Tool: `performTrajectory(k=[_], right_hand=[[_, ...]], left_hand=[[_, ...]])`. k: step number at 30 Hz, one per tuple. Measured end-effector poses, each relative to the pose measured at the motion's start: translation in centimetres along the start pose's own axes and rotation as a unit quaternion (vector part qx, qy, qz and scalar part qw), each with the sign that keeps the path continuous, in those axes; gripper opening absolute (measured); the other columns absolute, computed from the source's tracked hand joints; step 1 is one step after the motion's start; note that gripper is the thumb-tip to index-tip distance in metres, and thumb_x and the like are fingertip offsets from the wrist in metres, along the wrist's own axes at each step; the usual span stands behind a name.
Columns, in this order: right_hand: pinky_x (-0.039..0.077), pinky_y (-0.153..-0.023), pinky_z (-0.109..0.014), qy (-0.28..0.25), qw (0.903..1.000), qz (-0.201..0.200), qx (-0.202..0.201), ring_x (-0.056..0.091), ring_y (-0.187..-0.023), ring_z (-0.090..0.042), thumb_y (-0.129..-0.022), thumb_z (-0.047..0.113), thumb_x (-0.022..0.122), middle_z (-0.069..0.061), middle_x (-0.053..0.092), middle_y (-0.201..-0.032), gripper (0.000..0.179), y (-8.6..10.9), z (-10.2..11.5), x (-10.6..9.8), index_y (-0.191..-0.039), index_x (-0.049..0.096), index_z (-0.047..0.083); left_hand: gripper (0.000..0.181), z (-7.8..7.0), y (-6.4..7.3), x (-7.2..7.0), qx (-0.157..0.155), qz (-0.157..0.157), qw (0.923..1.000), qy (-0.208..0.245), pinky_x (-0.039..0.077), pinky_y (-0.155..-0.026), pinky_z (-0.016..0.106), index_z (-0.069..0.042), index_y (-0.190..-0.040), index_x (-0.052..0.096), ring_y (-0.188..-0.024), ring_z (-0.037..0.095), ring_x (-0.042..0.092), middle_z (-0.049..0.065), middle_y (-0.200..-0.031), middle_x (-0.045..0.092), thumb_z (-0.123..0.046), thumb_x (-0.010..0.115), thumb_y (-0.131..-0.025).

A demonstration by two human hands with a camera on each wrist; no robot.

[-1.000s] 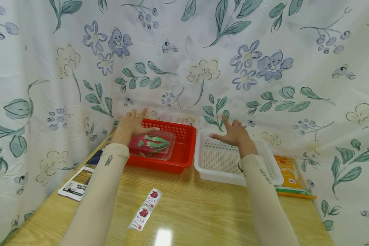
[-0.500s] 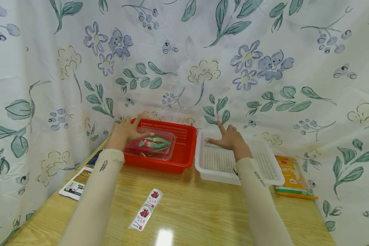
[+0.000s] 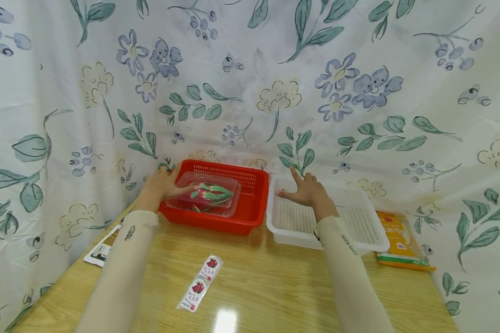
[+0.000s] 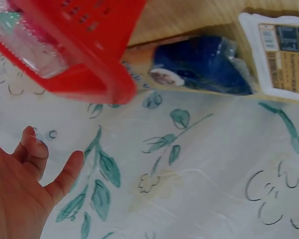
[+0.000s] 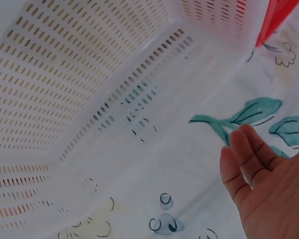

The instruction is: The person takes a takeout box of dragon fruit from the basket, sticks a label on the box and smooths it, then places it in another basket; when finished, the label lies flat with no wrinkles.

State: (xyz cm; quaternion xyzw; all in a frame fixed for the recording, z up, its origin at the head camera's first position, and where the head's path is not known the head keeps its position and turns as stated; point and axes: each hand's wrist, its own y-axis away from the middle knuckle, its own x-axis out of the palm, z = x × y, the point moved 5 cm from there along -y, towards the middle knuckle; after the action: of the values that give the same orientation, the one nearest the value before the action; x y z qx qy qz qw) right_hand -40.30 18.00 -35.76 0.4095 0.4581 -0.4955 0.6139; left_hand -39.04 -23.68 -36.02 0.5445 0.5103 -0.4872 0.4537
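Note:
My left hand hovers with spread fingers at the left end of a red plastic basket. Inside that basket lies a clear plastic box with a pink-and-green dragon fruit in it; the thumb overlaps the fruit in the head view. Nothing is in the left palm in the left wrist view. Over the white perforated basket, my right hand holds its thumb and index finger wide apart. Its palm is bare in the right wrist view, beside the white basket's wall.
A strip of two dragon-fruit stickers lies on the wooden table. An orange packet sits right of the white basket. Left of the red basket are a blue packet and a white-framed card. A floral curtain hangs behind.
Both hands have drifted a little left and slightly down in the head view, fingers still spread. The left hand has moved from over the clear box toward its left end. The baskets have stayed put.

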Motion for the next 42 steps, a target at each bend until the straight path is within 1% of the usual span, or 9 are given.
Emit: performTrajectory(k=[6,9,13,16,20,25,30,37,42], right_hand=[[0.035,-0.105,-0.070,-0.008,1.0000,0.005,0.002,0.033,-0.137,-0.054,-0.077,0.086,0.047,-0.031,0.020,-0.157,0.109,0.1,0.2,0.4,-0.160,0.003,0.031],[0.036,-0.105,-0.069,-0.008,1.0000,0.005,0.002,0.035,-0.135,-0.052,-0.076,0.087,0.046,-0.030,0.022,-0.156,0.110,0.0,0.2,0.5,-0.160,0.004,0.030],[0.034,-0.106,-0.070,-0.014,0.9999,0.006,-0.001,0.030,-0.139,-0.054,-0.076,0.086,0.047,-0.030,0.018,-0.159,0.110,-0.1,0.4,0.9,-0.160,0.004,0.030],[0.030,-0.107,-0.071,-0.019,0.9998,0.008,-0.003,0.023,-0.143,-0.055,-0.077,0.084,0.048,-0.029,0.014,-0.161,0.108,-0.1,0.5,1.2,-0.160,0.005,0.031],[0.029,-0.107,-0.073,-0.024,0.9996,0.016,0.003,0.020,-0.144,-0.055,-0.077,0.085,0.048,-0.028,0.012,-0.162,0.107,0.0,0.6,1.6,-0.160,0.004,0.032],[0.033,-0.104,-0.072,-0.028,0.9994,0.022,0.000,0.026,-0.142,-0.055,-0.077,0.086,0.046,-0.030,0.017,-0.160,0.107,-0.1,0.7,2.0,-0.160,0.002,0.034],[0.035,-0.104,-0.071,-0.036,0.9991,0.022,0.001,0.030,-0.140,-0.052,-0.074,0.089,0.046,-0.028,0.020,-0.158,0.110,-0.3,0.8,2.4,-0.160,0.002,0.035],[0.038,-0.102,-0.070,-0.029,0.9994,0.021,0.002,0.035,-0.136,-0.050,-0.075,0.088,0.046,-0.027,0.024,-0.156,0.110,-0.6,1.2,2.8,-0.160,0.002,0.035],[0.040,-0.101,-0.069,-0.035,0.9991,0.023,0.004,0.035,-0.135,-0.050,-0.074,0.087,0.048,-0.027,0.025,-0.155,0.110,-0.6,1.6,3.0,-0.160,0.002,0.035]], left_hand=[[0.115,2.3,1.4,0.9,-0.015,0.003,0.9989,0.044,0.037,-0.100,0.073,-0.005,-0.159,0.010,-0.127,0.055,0.035,0.036,-0.147,0.030,-0.084,0.043,-0.082],[0.117,3.1,1.8,1.3,-0.022,0.005,0.9986,0.047,0.039,-0.099,0.072,-0.005,-0.159,0.012,-0.124,0.054,0.036,0.036,-0.144,0.032,-0.086,0.041,-0.080],[0.119,3.9,2.0,2.1,-0.034,0.012,0.9984,0.044,0.040,-0.097,0.072,-0.008,-0.159,0.009,-0.124,0.057,0.038,0.039,-0.146,0.031,-0.090,0.038,-0.078],[0.121,4.3,2.2,2.7,-0.044,0.018,0.9978,0.047,0.040,-0.096,0.073,-0.010,-0.160,0.006,-0.125,0.061,0.036,0.042,-0.148,0.027,-0.092,0.036,-0.076],[0.119,4.8,2.3,3.6,-0.046,0.026,0.9976,0.045,0.041,-0.096,0.073,-0.009,-0.159,0.004,-0.126,0.059,0.035,0.041,-0.147,0.027,-0.091,0.032,-0.078],[0.117,5.3,2.7,4.5,-0.042,0.038,0.9971,0.051,0.038,-0.099,0.072,-0.005,-0.159,0.004,-0.127,0.058,0.035,0.040,-0.148,0.027,-0.089,0.029,-0.081],[0.118,5.8,3.1,5.1,-0.054,0.052,0.9944,0.075,0.036,-0.100,0.073,-0.005,-0.158,0.001,-0.128,0.061,0.033,0.043,-0.149,0.022,-0.089,0.030,-0.081],[0.118,6.0,3.5,6.0,-0.071,0.063,0.9907,0.097,0.038,-0.099,0.073,-0.008,-0.159,0.005,-0.130,0.061,0.031,0.040,-0.151,0.020,-0.091,0.030,-0.079],[0.118,6.1,3.3,6.4,-0.078,0.068,0.9883,0.112,0.038,-0.097,0.074,-0.010,-0.159,0.001,-0.129,0.063,0.030,0.040,-0.153,0.014,-0.092,0.028,-0.078]])
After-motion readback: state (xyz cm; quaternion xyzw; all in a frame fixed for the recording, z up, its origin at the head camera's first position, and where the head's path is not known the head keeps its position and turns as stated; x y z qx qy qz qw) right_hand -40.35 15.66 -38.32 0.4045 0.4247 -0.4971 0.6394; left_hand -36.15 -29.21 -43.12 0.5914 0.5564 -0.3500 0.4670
